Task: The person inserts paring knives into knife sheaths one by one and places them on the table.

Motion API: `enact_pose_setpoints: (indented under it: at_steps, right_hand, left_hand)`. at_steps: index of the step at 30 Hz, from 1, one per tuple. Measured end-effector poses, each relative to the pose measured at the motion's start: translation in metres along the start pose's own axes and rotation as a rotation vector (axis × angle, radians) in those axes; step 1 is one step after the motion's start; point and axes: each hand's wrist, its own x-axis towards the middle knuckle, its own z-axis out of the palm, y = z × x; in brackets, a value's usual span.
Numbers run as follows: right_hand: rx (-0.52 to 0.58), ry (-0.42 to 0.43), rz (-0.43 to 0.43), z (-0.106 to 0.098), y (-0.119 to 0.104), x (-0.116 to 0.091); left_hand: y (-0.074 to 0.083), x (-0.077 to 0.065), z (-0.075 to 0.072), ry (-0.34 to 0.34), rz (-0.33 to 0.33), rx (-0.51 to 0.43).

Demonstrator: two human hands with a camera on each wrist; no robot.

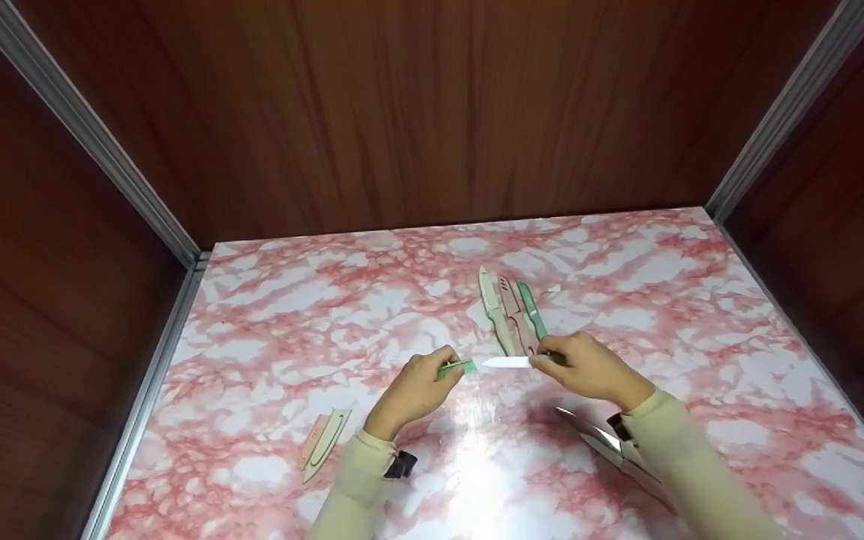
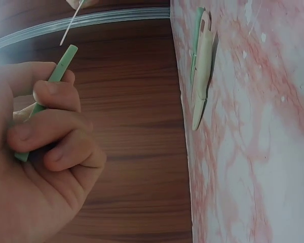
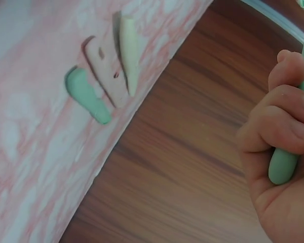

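Observation:
My left hand (image 1: 417, 386) grips a slim green blade cover (image 2: 66, 59), with its fingers curled round it. Across from it my right hand (image 1: 589, 367) holds a small knife by its green handle (image 3: 283, 164). The knife's white blade (image 1: 507, 362) points left at the cover's end, a small gap apart. Just beyond the right hand lie a cream knife (image 1: 497, 319), a pink knife (image 1: 511, 298) and a green-handled piece (image 1: 532, 309), side by side. Part of the cover is hidden in the left hand's fingers.
A cream blade cover (image 1: 328, 444) and a pink one (image 1: 313, 437) lie left of my left forearm. Under the right forearm, partly hidden, are knives with bare shiny blades (image 1: 603, 444). Brown wood-look panels (image 1: 432, 112) enclose the marbled red-and-white table (image 1: 267, 330).

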Motion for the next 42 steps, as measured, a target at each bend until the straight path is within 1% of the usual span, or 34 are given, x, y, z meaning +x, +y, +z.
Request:
enact_pose_setpoints:
  at_steps: [4, 9, 18, 24, 29, 34, 38, 42]
  right_hand:
    - [-0.005, 0.022, -0.046, 0.002, -0.001, 0.003]
    - [-0.03, 0.022, -0.058, 0.003, -0.002, 0.004]
    - [-0.037, 0.019, -0.137, -0.003, -0.009, 0.005]
    - [-0.011, -0.005, -0.164, -0.005, -0.015, 0.005]
    - [-0.004, -0.016, -0.189, -0.004, -0.016, 0.005]
    - [-0.013, -0.012, -0.212, -0.003, -0.013, 0.005]
    - [-0.012, -0.026, -0.21, -0.004, -0.014, 0.005]
    - [-0.016, -0.028, -0.216, -0.005, -0.014, 0.006]
  left_hand:
    - [0.002, 0.0, 0.001, -0.027, -0.012, -0.017]
    - [0.003, -0.001, 0.001, -0.046, -0.007, -0.036]
    - [0.006, -0.003, 0.001, -0.056, 0.042, -0.097]
    - [0.007, -0.006, 0.001, -0.086, 0.047, -0.147]
    - [0.007, -0.007, 0.006, -0.106, 0.058, -0.173]
    - [0.006, -0.006, 0.009, -0.104, 0.067, -0.164]
    - [0.007, -0.004, 0.01, -0.095, 0.079, -0.169]
    - [0.008, -0.003, 0.011, -0.091, 0.075, -0.175]
